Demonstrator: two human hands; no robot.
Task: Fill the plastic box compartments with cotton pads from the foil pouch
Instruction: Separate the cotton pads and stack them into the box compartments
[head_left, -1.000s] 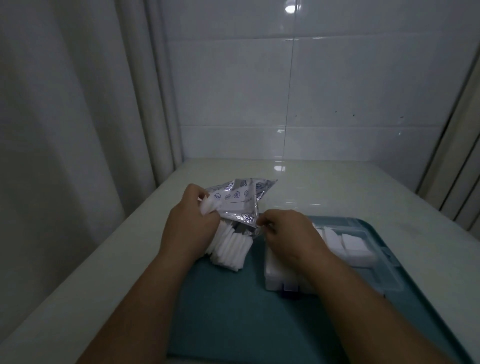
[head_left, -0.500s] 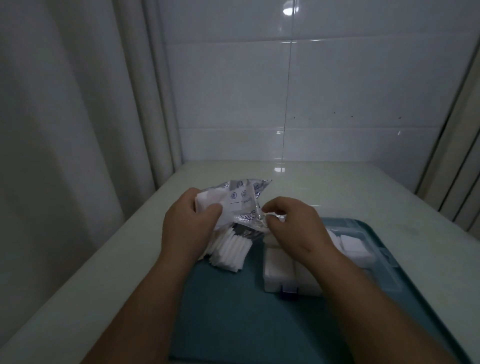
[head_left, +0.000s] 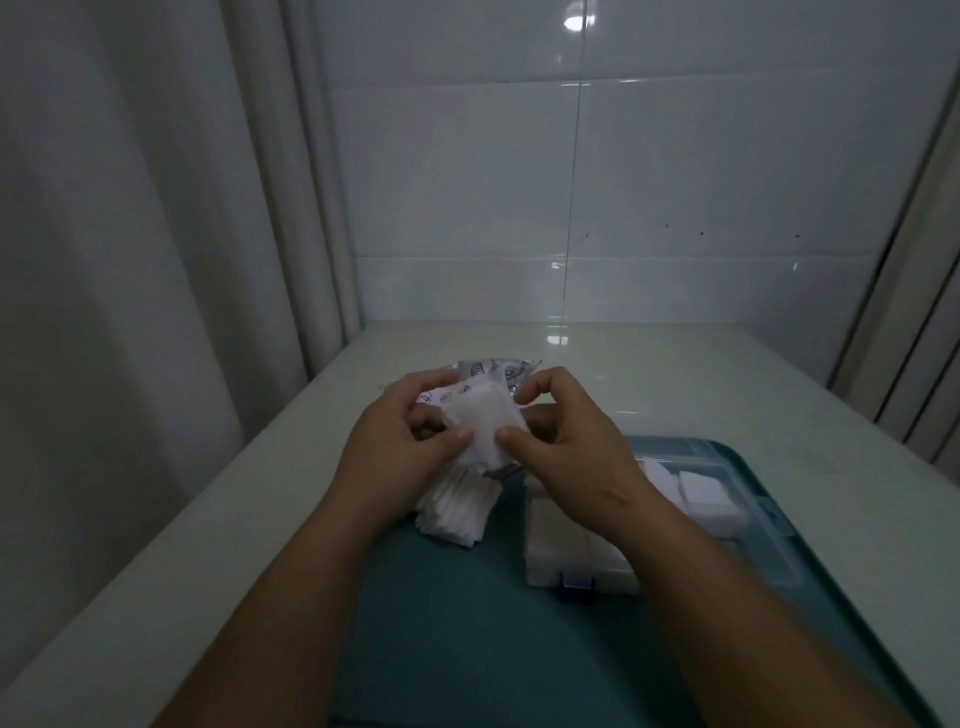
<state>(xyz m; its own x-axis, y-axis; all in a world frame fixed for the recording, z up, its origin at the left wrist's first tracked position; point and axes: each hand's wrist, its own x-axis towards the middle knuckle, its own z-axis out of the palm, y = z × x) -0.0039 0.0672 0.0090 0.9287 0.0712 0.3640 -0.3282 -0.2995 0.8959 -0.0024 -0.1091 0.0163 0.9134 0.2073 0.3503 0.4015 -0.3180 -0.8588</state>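
Observation:
Both hands are raised above the tray's far left corner. My left hand (head_left: 400, 447) and my right hand (head_left: 566, 441) pinch a white cotton pad (head_left: 480, 423) between thumbs and fingers. The silver foil pouch (head_left: 491, 370) with blue print sticks out just behind the pad, against my left fingers. Below the hands lies a loose stack of cotton pads (head_left: 457, 512) on the tray. The clear plastic box (head_left: 576, 564) stands to the right of that stack, with white pads in its compartments; my right wrist hides part of it.
A teal tray (head_left: 447, 639) carries the box and the pad stack. It rests on a pale table (head_left: 218, 519) that meets a tiled wall at the back. A curtain hangs at the left, and the box's open clear lid (head_left: 769, 540) lies to the right.
The hands have come together and lifted slightly. A white cotton pad now shows between both hands, and the pouch has moved behind it.

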